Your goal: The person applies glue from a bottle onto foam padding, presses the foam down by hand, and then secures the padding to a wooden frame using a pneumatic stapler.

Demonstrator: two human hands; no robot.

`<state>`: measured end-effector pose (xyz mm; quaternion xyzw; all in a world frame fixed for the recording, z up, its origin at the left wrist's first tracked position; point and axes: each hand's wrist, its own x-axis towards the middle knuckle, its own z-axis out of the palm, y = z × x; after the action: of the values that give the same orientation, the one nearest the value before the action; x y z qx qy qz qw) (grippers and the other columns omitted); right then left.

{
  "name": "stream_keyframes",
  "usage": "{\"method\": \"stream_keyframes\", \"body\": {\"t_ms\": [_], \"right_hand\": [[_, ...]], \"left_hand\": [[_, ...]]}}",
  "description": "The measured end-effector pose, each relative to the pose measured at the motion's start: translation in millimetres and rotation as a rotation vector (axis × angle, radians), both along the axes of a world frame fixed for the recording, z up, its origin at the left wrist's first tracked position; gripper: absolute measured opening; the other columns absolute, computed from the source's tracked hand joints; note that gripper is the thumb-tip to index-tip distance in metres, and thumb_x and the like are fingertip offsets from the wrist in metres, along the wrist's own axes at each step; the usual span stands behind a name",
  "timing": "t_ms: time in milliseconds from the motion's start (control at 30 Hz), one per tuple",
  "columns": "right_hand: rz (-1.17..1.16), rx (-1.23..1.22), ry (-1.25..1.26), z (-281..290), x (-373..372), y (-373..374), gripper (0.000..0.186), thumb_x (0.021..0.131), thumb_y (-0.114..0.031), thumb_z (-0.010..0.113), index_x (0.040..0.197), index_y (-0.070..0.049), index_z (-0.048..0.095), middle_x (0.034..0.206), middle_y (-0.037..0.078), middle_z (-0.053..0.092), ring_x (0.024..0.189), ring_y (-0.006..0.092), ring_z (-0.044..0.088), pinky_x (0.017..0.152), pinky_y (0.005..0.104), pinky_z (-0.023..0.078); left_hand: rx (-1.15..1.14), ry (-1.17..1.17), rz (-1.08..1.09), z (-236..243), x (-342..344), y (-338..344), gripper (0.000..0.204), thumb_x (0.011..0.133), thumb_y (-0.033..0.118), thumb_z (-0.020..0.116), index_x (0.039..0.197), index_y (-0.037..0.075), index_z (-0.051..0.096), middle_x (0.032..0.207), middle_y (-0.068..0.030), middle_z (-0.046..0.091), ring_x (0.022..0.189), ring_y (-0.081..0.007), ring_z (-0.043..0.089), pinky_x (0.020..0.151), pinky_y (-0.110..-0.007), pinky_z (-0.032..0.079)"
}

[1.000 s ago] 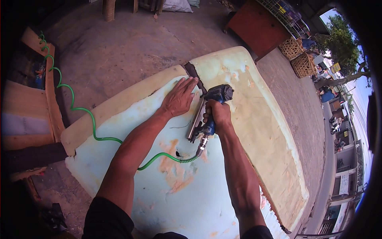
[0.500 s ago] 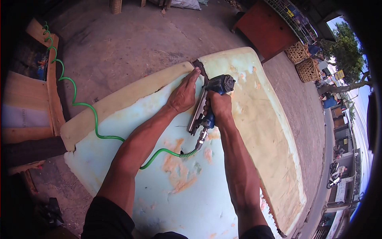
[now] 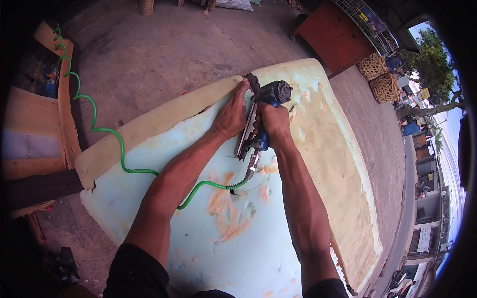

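Note:
My right hand (image 3: pixel 275 121) is wrapped round the handle of a blue and black pneumatic staple gun (image 3: pixel 277 93). The gun's nose points away from me, over the far edge of a large foam-covered cushion piece (image 3: pixel 213 263). Beside the gun, my left hand (image 3: pixel 231 115) lies on the foam with its fingers stretched forward. Those fingertips touch a dark brown strip (image 3: pixel 253 82) in the gap between two beige foam borders. A green air hose (image 3: pixel 201 188) joins the bottom of the gun and runs under my left forearm.
On the left stands a wooden frame (image 3: pixel 69 109) with the coiled hose hanging over it. Beyond the foam lies a concrete floor (image 3: pixel 164 49). A red-brown cabinet (image 3: pixel 334 37) and woven baskets (image 3: pixel 385 87) stand at the far right, near a road (image 3: pixel 397 243).
The staple gun and my right hand have moved slightly away from me, nearer the dark strip. My left fingertips have also shifted a little forward onto the strip.

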<state>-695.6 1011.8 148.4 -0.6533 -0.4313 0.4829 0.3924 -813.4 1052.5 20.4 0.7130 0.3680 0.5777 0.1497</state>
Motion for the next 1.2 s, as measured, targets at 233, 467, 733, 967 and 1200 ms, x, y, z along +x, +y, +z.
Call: {"method": "stream_keyframes", "body": {"t_ms": [233,467,733,967,1200], "right_hand": [[-0.299,0.012,0.212,20,55,-150,0.018,0.087,-0.007,0.059,0.101,0.003,0.06,0.063,0.003,0.046,0.051,0.0164,0.049,0.045,0.0331,0.045],[-0.938,0.304,0.508,53,144,-398,0.013,0.096,-0.008,0.058,0.106,-0.001,0.055,0.072,0.002,0.051,0.07,0.016,0.053,0.07,0.0346,0.051],[-1.04,-0.098,0.7,77,160,-581,0.018,0.095,-0.011,0.061,0.11,-0.001,0.058,0.075,0.002,0.053,0.072,0.0184,0.056,0.069,0.0357,0.052],[-1.19,0.268,0.439,118,255,-654,0.02,0.096,-0.014,0.063,0.11,0.0,0.059,0.071,0.002,0.054,0.069,0.0177,0.058,0.064,0.0301,0.053],[-1.461,0.229,0.169,131,306,-856,0.022,0.095,-0.017,0.065,0.11,-0.001,0.064,0.061,-0.007,0.042,0.048,0.0062,0.047,0.046,0.0216,0.043]], "left_hand": [[0.073,0.094,0.028,-11,8,6,0.053,0.098,0.006,0.045,0.15,-0.004,0.035,0.157,-0.026,0.036,0.147,-0.0405,0.036,0.122,-0.044,0.032],[0.138,0.802,0.282,1,4,0,0.049,0.101,0.022,0.051,0.144,-0.001,0.046,0.158,-0.0195,0.039,0.146,-0.0331,0.039,0.123,-0.04,0.029],[-0.252,1.59,-0.053,98,138,-139,0.047,0.092,0.014,0.057,0.136,-0.001,0.057,0.149,-0.0222,0.048,0.149,-0.0335,0.034,0.121,-0.057,0.025],[0.122,1.49,-0.746,114,216,-343,0.036,0.098,0.016,0.059,0.13,0.001,0.06,0.15,-0.0204,0.048,0.147,-0.0355,0.038,0.118,-0.047,0.036],[0.272,1.298,-1.155,114,276,-499,0.05,0.104,0.025,0.052,0.15,0.007,0.044,0.161,-0.016,0.036,0.152,-0.0322,0.029,0.124,-0.049,0.026]]}}
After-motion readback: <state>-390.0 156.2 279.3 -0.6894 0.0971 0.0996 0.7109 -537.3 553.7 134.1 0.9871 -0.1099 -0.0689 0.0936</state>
